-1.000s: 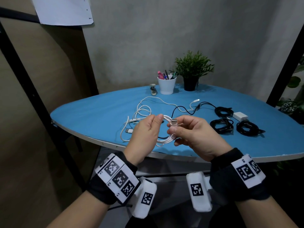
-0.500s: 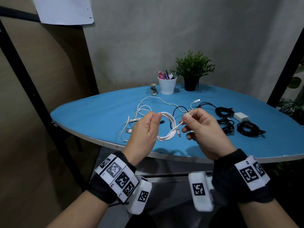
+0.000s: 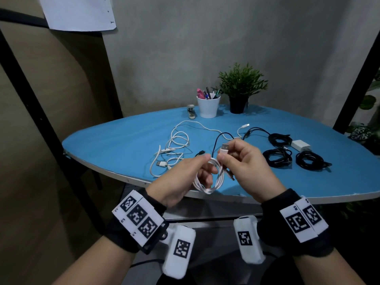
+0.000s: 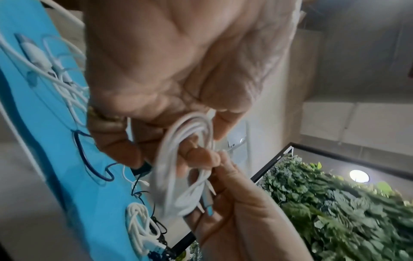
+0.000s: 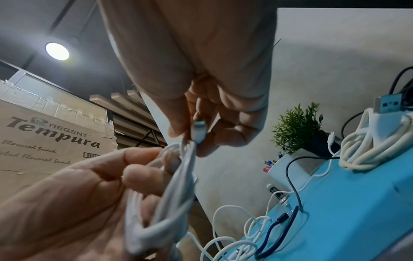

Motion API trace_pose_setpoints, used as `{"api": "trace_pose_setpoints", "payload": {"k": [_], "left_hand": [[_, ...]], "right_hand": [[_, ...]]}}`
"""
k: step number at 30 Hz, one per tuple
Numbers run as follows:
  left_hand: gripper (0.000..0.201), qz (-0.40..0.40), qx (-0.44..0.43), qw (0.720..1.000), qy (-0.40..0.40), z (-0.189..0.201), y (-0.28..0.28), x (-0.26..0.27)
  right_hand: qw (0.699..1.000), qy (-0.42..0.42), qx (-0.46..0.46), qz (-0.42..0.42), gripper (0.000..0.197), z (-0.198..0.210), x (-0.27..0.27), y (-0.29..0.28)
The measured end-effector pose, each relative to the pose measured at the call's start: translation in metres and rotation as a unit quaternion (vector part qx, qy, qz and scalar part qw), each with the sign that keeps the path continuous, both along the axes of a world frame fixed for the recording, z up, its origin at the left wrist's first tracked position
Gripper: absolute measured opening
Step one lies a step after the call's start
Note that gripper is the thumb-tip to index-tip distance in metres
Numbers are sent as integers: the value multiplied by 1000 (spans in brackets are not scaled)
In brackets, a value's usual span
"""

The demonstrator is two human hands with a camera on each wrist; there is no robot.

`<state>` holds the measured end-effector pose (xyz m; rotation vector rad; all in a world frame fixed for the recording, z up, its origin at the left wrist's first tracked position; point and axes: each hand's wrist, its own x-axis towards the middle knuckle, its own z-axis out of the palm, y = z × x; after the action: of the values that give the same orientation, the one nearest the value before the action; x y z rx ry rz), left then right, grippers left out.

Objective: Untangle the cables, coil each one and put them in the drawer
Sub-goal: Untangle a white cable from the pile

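White cable: smooth, slightly glossy plastic sheath; plug with a bright metal shell.
Black cables: matt, rubbery-looking sheath.
Charger block: smooth white plastic.
Worktop: matt blue surface with a pale raw edge.
Pen pot: smooth white, plastic or glazed ceramic, cannot tell which.
Plant pot: matt black.
Wall: rough grey plaster.
Sheet: plain white paper.
Wristbands: black cloth with matt printed tags.
Box: brown cardboard, taped.
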<state>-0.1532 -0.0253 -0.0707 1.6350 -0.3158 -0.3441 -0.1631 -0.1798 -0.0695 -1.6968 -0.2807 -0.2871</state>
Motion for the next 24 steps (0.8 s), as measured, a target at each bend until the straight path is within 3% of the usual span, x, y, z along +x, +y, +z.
{"api": "trace_pose_setpoints", "payload": {"k": [6,10,16,20,24], "left_hand": [[28,37,-27,996,77,1,3,3],[23,73,-30,995,66,1,2,4],[24,79,15,993,-88,-5,2,5],[20,65,146,954,-255,-3,7,6],[18,53,183,930,-315,-1,8,3]], "right_hand": [[1000,15,12,-8,8,-2,1,1],[999,30,13,-29,13,-2,2,1],[997,62,29,-27,15,3,1,0],[995,66,67,-44,17,1,2,-2],[992,58,93,-70,12,2,3,-3]]}}
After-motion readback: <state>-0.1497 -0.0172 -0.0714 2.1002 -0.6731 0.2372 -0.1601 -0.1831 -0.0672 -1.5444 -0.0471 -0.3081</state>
